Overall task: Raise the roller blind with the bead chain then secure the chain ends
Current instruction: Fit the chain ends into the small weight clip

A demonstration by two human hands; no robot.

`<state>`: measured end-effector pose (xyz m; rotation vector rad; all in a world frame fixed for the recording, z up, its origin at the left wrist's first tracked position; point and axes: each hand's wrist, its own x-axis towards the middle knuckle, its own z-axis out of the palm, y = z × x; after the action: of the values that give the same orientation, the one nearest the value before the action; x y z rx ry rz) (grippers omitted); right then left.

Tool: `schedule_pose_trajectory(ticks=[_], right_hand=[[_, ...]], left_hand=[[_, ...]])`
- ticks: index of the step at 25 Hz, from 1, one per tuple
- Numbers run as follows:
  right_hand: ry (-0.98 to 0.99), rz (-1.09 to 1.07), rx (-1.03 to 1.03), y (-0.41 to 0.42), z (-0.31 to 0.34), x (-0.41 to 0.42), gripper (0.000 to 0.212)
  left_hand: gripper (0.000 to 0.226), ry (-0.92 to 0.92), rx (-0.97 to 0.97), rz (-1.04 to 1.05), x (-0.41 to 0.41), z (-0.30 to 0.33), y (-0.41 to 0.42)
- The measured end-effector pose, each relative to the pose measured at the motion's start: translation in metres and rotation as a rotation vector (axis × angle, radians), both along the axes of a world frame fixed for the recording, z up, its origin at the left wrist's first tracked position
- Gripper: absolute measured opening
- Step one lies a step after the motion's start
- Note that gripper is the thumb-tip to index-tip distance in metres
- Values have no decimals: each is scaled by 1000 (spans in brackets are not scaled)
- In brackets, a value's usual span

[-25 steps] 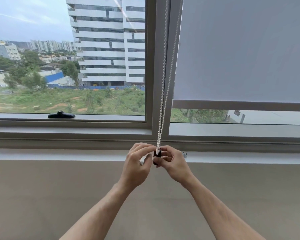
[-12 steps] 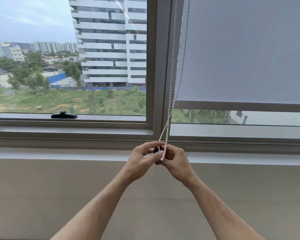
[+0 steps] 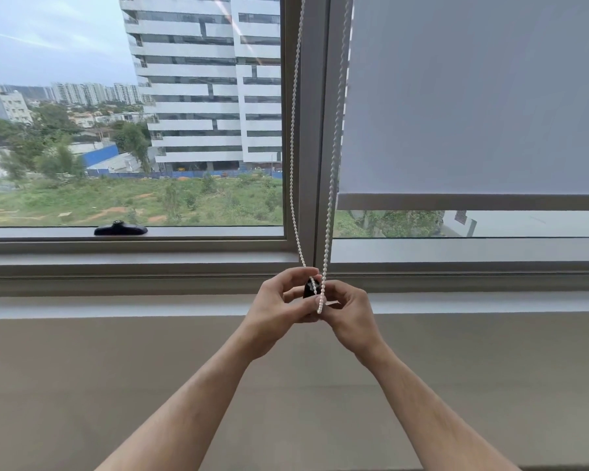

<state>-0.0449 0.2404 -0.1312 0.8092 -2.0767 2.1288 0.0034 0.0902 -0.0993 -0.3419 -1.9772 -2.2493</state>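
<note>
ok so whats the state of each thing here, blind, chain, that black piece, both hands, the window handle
roller blind: mostly down, gap of glass below its bottom bar
bead chain: two strands apart, meeting at the hands
black piece: held between both hands
left hand: pinching the black piece
right hand: gripping the chain
window handle: lying flat

white bead chain (image 3: 334, 137) hanging, blind (image 3: 473, 96) mostly lowered

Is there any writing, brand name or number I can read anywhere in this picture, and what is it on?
None can be read.
The black connector on the bead chain: no legible marking.
The roller blind: plain, no print.
The window handle: no readable mark.
The tall building outside: any signs too small to read.
</note>
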Motion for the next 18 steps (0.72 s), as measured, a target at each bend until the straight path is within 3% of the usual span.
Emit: schedule_pose_trajectory(ticks=[7,10,13,18], right_hand=[[3,36,-18,0,3,7,26],[-100,93,-152,7,-7,9,29],[-223,-84,-188,13,-30,-4,17],[-350,-469,181,35,-76,-54,14]], left_hand=[[38,38,-11,32,4,-3,-3],[38,39,-9,32,3,-5,-3],[39,41,27,34,-2,-2,-4],[38,17,30,71,-12,3,-1]])
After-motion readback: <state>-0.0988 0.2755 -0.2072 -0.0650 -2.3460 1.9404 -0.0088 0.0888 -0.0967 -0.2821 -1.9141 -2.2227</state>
